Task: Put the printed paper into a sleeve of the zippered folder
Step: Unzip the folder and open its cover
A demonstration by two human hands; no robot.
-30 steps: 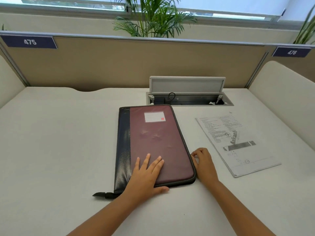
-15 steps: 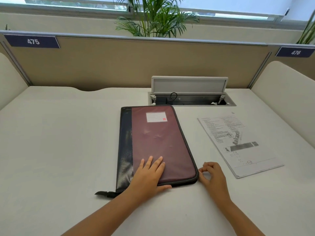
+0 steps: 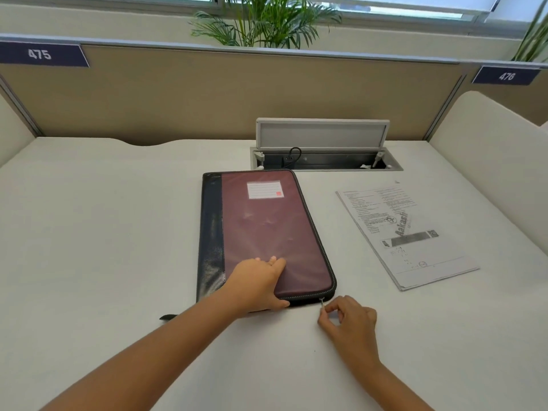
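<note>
Zippered folder (image 3: pixel 267 229) lies shut on the white desk (image 3: pixel 103 232), left hand (image 3: pixel 256 284) flat on its near end, fingers straight. Right hand (image 3: pixel 348 321) pinches the zipper pull (image 3: pixel 322 301) at the near right corner. Printed paper (image 3: pixel 406 232) waits apart on the right; an open cable hatch (image 3: pixel 323 146) sits just behind the folder.

Office: numbered desk partitions (image 3: pixel 231 93)

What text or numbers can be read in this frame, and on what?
"475": blue sign on the divider, left.
"476": blue sign on the divider, right.
"Aakas...", partly legible: printed paper; its small print is too blurred to read.
Folder label: ruled lines, no legible words.
</note>
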